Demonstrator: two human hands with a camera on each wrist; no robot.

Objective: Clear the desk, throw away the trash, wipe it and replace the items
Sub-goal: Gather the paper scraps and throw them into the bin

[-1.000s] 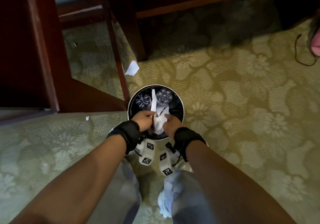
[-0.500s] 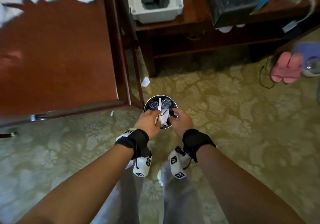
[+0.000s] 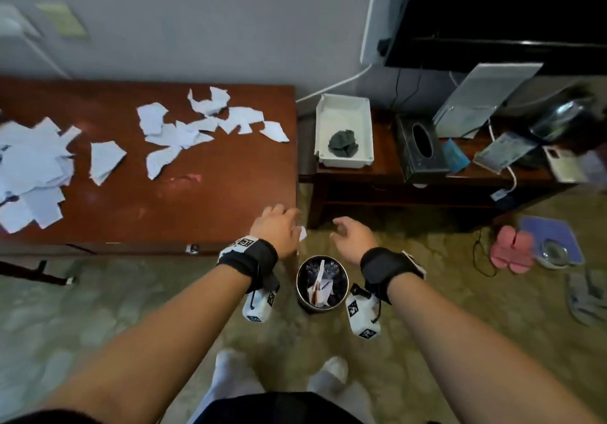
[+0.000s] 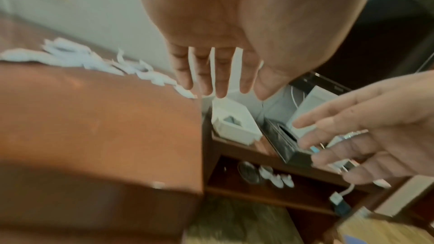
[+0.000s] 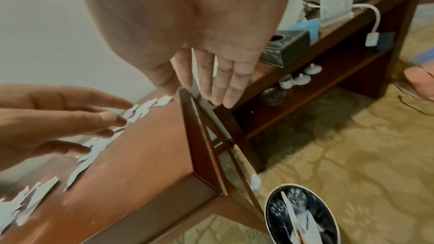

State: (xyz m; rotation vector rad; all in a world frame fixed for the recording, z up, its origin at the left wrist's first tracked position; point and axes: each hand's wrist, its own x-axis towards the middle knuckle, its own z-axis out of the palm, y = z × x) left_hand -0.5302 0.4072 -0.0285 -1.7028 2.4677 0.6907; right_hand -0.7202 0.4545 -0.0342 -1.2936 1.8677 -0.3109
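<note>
1. Now, the left hand (image 3: pixel 277 228) and right hand (image 3: pixel 353 239) are being held open, nothing gripped.
2. Scraps (image 3: pixel 184 128) are being borne by the desk (image 3: pixel 213 200); the bin (image 3: pixel 315 308) is being stood beside it.

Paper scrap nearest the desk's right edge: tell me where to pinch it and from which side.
Pinch the paper scrap at its pointed right corner, probably coming from above over the right edge of the desk. It lies flat, with that corner nearest the edge.
</note>
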